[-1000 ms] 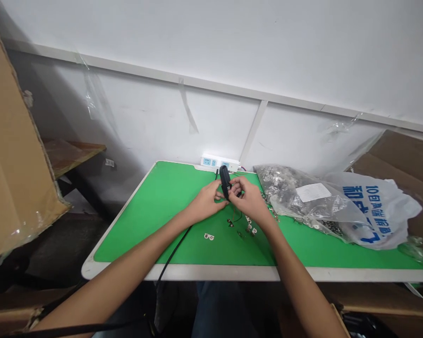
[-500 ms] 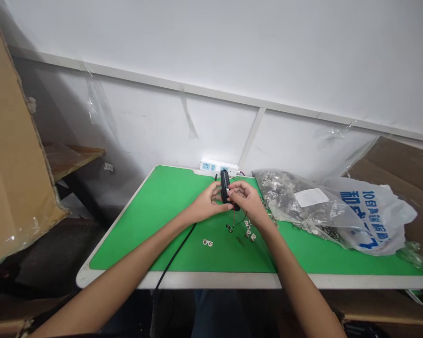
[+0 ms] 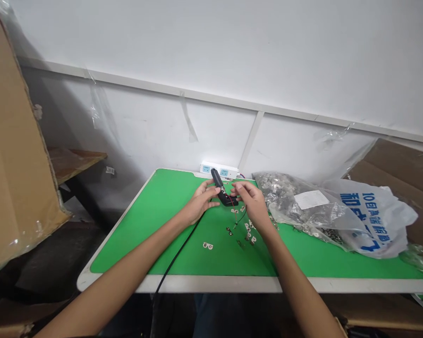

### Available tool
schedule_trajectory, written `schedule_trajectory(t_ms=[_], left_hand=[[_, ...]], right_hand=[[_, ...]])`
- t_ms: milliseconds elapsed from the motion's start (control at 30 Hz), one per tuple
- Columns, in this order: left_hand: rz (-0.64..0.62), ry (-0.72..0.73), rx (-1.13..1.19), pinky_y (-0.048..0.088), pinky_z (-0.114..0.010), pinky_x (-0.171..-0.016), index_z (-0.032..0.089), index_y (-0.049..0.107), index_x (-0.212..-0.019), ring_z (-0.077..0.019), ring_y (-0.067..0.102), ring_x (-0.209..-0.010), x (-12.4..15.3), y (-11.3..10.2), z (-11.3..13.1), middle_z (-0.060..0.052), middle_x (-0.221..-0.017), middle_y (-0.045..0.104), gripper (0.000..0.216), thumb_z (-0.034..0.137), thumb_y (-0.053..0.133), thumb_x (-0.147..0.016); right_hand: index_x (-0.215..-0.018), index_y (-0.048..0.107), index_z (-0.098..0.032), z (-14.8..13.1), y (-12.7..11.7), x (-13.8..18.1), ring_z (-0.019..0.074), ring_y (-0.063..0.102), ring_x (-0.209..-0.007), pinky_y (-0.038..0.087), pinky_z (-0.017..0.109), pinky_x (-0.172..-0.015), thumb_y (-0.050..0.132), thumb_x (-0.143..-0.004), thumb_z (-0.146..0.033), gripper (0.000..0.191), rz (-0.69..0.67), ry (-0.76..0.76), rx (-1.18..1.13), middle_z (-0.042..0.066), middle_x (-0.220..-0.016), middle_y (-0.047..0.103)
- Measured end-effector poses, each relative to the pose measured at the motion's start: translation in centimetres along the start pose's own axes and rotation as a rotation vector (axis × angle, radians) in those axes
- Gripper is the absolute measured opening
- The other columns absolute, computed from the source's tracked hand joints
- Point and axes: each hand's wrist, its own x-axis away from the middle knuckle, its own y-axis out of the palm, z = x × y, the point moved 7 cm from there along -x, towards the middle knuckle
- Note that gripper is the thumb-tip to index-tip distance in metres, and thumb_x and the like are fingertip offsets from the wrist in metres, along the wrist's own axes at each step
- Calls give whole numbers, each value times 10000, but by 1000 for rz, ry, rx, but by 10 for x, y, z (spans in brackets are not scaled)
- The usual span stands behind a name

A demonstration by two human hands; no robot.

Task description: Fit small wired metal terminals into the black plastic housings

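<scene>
My left hand (image 3: 198, 204) and my right hand (image 3: 251, 201) meet over the far middle of the green table mat (image 3: 162, 225). Between them lies a black handheld tool (image 3: 221, 189), tilted with its tip pointing up and left. The fingers of my left hand curl against its left side. My right hand pinches at its lower end, where thin red and black wires (image 3: 237, 215) hang down. A black cable (image 3: 172, 263) runs from the tool under my left forearm and off the near table edge.
Small metal parts (image 3: 207, 245) and more of them (image 3: 248, 231) lie on the mat near my hands. A clear bag of metal parts (image 3: 296, 202) and a white printed plastic bag (image 3: 377, 216) lie to the right. A white power strip (image 3: 218, 170) sits at the back edge. Cardboard (image 3: 14, 155) stands on the left.
The black tool has tipped from nearly upright to slanting left and sunk toward the mat. Both hands have moved lower with it. The view has shifted slightly.
</scene>
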Motion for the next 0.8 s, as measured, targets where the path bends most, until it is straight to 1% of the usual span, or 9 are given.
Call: schedule_trajectory(t_ms=[67,167,267,367,433,533,600,700,800], left_hand=[[-20,24,19,591,-313,-821,208,556,-1308,-224,690,-1093,1,1,5,-111,-1278,690,601,393,830,-807],[-62,63,8,591,-300,-830,202,609,-1296,-250,679,-1160,3,4,12,-122,-1368,666,594,384,844,-781],[-96,103,-12,588,-322,-887,205,630,-1322,-254,675,-1187,5,6,16,-123,-1405,657,588,369,833,-795],[-113,139,-88,565,-343,-961,197,639,-1315,-246,672,-1202,2,9,13,-126,-1365,686,553,368,819,-821],[-109,141,-153,554,-355,-983,190,641,-1288,-248,669,-1212,-2,9,5,-131,-1329,701,516,360,805,-830],[-44,177,-232,543,-369,-1008,186,625,-1254,-239,674,-1193,-9,5,-7,-127,-1283,705,461,299,757,-828],[-9,189,-288,550,-377,-993,181,607,-1246,-228,686,-1142,-12,2,-12,-123,-1257,700,435,253,701,-828],[-7,208,-399,557,-387,-982,184,591,-1255,-226,680,-1139,-10,2,-12,-118,-1262,689,410,216,622,-847],[15,281,-548,527,-404,-1047,197,581,-1282,-215,679,-1127,-3,6,1,-108,-1307,681,396,231,611,-889]], right_hand=[[-974,731,-217,1,-3,-1,277,734,-976,611,403,-804,580,-918,-674,484,41,-25,-25,104,-1000,771],[-951,736,-218,-1,-8,-1,282,698,-1098,589,420,-906,497,-975,-643,488,101,-104,-12,118,-1119,753],[-1021,728,-221,0,-9,-1,288,665,-1176,558,445,-979,474,-1007,-583,442,129,-133,14,123,-1208,730],[-1090,702,-222,2,2,1,286,663,-1159,548,458,-997,546,-986,-525,356,89,-139,92,121,-1193,722],[-1119,681,-218,2,13,4,292,649,-1155,546,467,-1000,600,-956,-465,307,52,-200,227,129,-1191,701],[-1172,637,-206,2,32,10,314,604,-1204,516,505,-1049,563,-965,-348,262,18,-333,464,161,-1225,665],[-1188,619,-193,7,42,13,328,598,-1202,501,520,-1062,507,-981,-290,254,-23,-358,582,178,-1217,659],[-1198,611,-173,18,47,12,344,620,-1158,523,517,-1013,476,-985,-270,270,-56,-318,675,198,-1208,656],[-1235,598,-172,21,41,8,340,634,-1159,523,511,-1015,481,-976,-263,299,-28,-318,665,199,-1221,664]])
